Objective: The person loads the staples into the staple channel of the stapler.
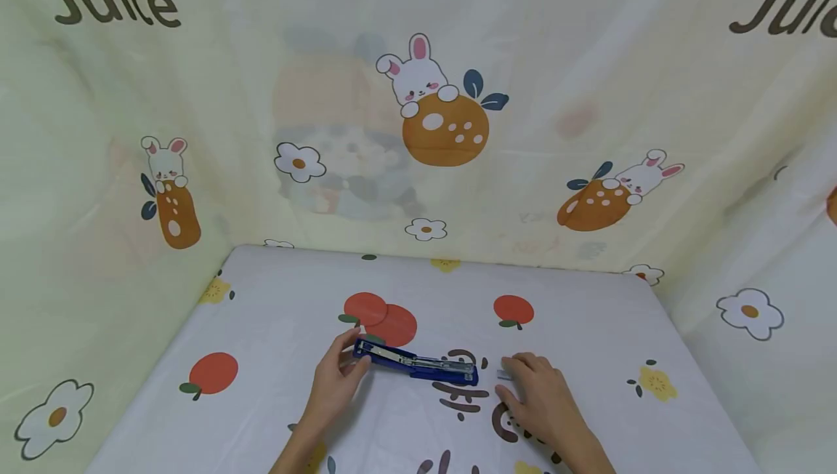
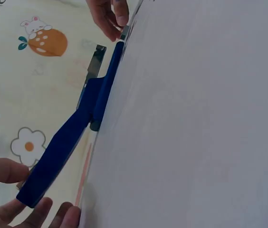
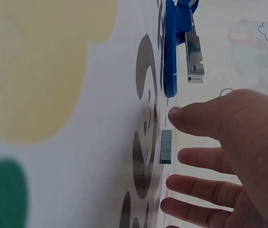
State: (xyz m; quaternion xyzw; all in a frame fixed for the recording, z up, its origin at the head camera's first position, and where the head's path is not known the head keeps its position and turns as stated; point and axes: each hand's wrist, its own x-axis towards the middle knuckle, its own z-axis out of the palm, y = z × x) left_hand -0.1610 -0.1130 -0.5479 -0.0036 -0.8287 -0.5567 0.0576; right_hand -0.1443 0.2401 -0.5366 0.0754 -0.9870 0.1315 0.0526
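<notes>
A blue stapler (image 1: 428, 371) lies folded wide open along the table, its metal staple channel (image 3: 194, 52) exposed. My left hand (image 1: 332, 385) grips the end of its raised cover, thumb on one side and fingers on the other; in the left wrist view the blue cover (image 2: 53, 156) slants up from the hinge. Just past the stapler's right end, a short grey strip of staples (image 3: 166, 147) sits on the table. My right hand (image 1: 546, 398) is at this strip, thumb and fingers spread loosely on either side of it.
A white cloth printed with red fruit (image 1: 513, 310), yellow flowers and dark lettering covers the table (image 1: 275, 328). Behind and at both sides hang cream curtains (image 1: 229, 96) with rabbit and flower prints.
</notes>
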